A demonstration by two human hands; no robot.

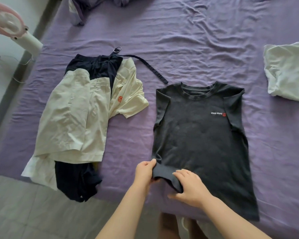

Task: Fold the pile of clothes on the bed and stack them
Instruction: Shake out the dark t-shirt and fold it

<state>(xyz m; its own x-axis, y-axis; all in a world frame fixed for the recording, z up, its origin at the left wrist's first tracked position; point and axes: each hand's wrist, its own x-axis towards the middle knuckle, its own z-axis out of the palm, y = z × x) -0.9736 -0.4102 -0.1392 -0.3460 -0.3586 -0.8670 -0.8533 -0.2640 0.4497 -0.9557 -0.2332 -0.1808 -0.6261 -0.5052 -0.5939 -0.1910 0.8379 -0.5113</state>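
Both hands (pixel 145 171) (pixel 190 188) grip dark tee (pixel 200 135) hem; unfolded pile (pixel 79 118) left, white garment (pixel 288 71) right.

- Both bare forearms reached forward from the lower edge of the view, converging toward the middle.
- The left hand (pixel 145 171) sat slightly ahead of the right, fingers curled and thumb on top, pinching a fold of dark fabric at its edge.
- The right hand (pixel 190 188) lay palm down, knuckles up, its fingers bent over the same fold and its thumb spread out low toward the left.
- The two hands were close together, almost touching, wrists fairly straight.
- Bare legs showed below the arms.
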